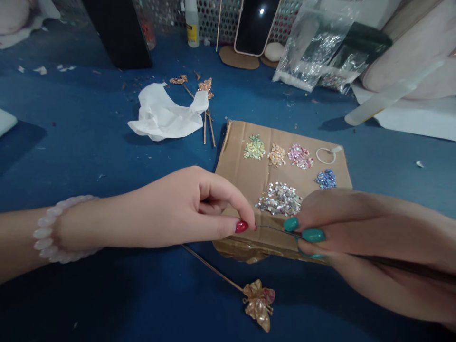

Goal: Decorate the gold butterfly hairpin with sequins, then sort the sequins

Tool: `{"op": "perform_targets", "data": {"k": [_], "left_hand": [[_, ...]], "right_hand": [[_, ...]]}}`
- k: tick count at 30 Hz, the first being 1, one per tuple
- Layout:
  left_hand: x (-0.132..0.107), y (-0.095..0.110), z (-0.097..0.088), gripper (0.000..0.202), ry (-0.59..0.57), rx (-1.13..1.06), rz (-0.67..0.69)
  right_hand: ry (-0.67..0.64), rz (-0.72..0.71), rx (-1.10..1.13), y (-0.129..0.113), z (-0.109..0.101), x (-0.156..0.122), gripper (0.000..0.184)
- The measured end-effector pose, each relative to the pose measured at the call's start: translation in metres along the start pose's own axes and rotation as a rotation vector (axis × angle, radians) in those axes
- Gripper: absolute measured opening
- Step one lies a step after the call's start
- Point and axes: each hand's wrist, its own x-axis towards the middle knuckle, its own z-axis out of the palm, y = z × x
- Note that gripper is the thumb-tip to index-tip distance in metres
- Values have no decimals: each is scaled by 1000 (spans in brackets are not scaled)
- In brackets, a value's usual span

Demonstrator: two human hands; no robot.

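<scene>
My left hand (pixel 199 209), with a bracelet of pale beads, is closed in a pinch, thumb and forefinger together at the fine tip of slim dark tweezers (pixel 278 230). The tweezers lie in my right hand (pixel 359 228), whose teal-nailed fingers are wrapped round them. Under both hands is a piece of cardboard (pixel 235 161). Silver flakes (pixel 281 198) are heaped just above the tweezers. Nearer me, a gold butterfly (pixel 258 301) on a thin stem rests on the blue table, one wing partly pink. Anything tiny at the pinch is too small to make out.
Green (pixel 254 147), peach (pixel 276 155), pink (pixel 300 156) and blue flakes (pixel 325 179) and a white ring (pixel 325 156) sit on the cardboard. Behind are crumpled tissue (pixel 167 114), gold stems (pixel 210 123), a phone (pixel 256 26), plastic bags (pixel 313 47) and a small bottle (pixel 192 23).
</scene>
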Motion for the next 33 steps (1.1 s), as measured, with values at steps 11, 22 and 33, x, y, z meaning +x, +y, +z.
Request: {"op": "perform_targets", "data": {"k": [11, 22, 33], "left_hand": [[0, 0, 0, 14, 1, 4, 20], [0, 4, 1, 14, 2, -17, -61], [-2, 11, 3, 13, 45, -31, -138]], "right_hand": [[-52, 3, 114, -3, -4, 12, 9], [-103, -2, 125, -2, -5, 9, 16], [-5, -53, 196, -9, -1, 26, 11]]}}
